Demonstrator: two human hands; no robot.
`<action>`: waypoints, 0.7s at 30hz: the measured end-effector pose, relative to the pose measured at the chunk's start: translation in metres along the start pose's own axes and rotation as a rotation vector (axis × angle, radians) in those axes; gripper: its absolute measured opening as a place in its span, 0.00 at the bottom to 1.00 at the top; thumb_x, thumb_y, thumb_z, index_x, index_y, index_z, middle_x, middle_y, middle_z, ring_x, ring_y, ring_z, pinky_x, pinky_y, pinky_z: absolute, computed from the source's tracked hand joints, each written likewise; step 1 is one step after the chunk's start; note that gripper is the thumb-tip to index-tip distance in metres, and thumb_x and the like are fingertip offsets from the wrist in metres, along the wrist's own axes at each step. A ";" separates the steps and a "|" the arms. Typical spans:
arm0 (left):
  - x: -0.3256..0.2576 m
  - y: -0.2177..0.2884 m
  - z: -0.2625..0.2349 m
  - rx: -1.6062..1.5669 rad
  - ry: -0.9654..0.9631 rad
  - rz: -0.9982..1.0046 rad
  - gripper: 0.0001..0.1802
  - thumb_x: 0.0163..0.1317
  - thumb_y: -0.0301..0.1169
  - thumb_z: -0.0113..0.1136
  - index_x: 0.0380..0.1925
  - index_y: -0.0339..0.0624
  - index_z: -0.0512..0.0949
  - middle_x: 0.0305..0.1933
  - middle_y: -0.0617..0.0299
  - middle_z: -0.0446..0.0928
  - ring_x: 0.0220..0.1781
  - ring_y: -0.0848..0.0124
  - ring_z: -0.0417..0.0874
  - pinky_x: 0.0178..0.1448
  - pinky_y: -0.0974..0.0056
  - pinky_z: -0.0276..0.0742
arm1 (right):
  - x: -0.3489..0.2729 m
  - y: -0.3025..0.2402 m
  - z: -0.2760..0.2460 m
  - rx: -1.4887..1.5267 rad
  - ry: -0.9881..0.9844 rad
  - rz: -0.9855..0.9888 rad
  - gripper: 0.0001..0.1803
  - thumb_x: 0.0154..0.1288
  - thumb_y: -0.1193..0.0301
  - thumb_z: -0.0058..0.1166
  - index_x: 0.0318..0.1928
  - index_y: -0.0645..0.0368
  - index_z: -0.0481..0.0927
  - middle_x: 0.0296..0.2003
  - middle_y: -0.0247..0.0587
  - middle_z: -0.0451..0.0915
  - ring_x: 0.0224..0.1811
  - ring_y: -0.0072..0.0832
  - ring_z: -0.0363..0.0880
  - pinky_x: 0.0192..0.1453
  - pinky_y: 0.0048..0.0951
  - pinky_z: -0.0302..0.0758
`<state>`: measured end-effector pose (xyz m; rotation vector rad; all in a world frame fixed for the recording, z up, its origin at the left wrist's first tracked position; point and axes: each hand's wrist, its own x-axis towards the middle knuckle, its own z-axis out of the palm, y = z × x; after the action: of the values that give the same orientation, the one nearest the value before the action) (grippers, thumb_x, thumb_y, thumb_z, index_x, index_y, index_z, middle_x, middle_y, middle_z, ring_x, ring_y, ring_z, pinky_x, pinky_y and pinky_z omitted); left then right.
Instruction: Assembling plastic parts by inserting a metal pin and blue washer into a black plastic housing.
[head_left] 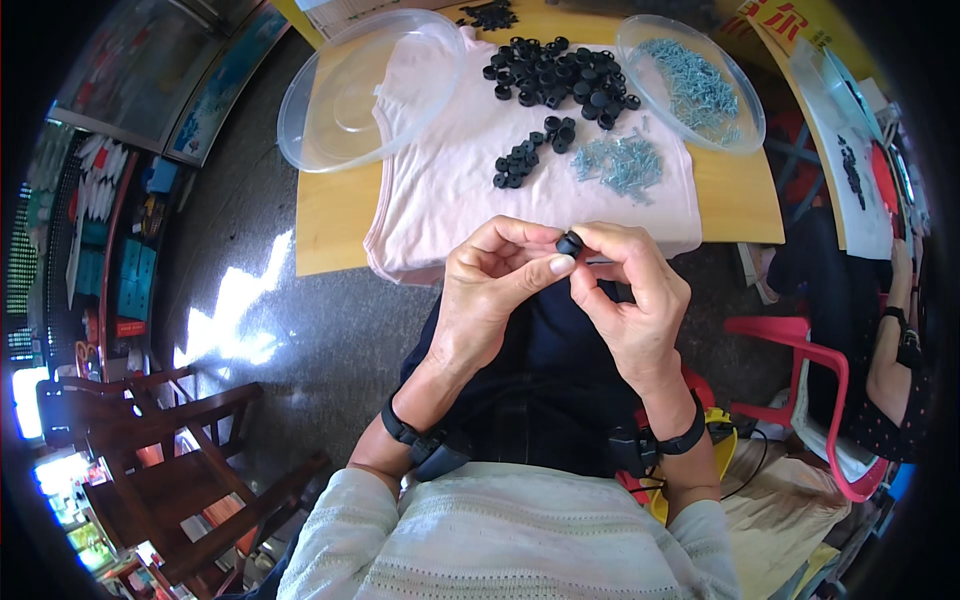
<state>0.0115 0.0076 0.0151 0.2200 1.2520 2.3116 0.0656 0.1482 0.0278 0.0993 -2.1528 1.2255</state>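
Observation:
Just past the table's near edge, above my lap, my left hand (500, 275) and my right hand (633, 290) meet at one small round black plastic part (569, 244). Left thumb and fingertips pinch it from one side, while the right fingertips close on it from the other. Whether a screw is between the fingers cannot be seen. Beyond my hands, on a pale pink cloth (430, 205), lies a cluster of small black round pieces (516, 163). A loose heap of silvery screws (622, 165) is to their right. Farther back sits a bigger pile of black round caps (560, 75).
A clear plastic bowl of screws (752, 125) stands at the table's back right, a wide clear plastic bowl (300, 130) at back left. On the right are a pink chair (845, 400) and another person's arm (890, 340). A wooden chair (170, 490) stands at left.

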 end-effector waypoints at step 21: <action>0.077 0.051 0.011 1.440 0.050 0.557 0.09 0.53 0.26 0.67 0.36 0.41 0.82 0.41 0.63 0.81 0.41 0.67 0.79 0.43 0.67 0.75 | 0.293 0.076 -0.095 -0.459 0.308 -0.011 0.17 0.60 0.66 0.60 0.46 0.63 0.81 0.36 0.39 0.83 0.32 0.22 0.79 0.31 0.22 0.76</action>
<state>-0.0686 0.0305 0.0564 1.0605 2.9070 1.2516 -0.1451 0.3364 0.1715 -0.2570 -2.0932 0.6621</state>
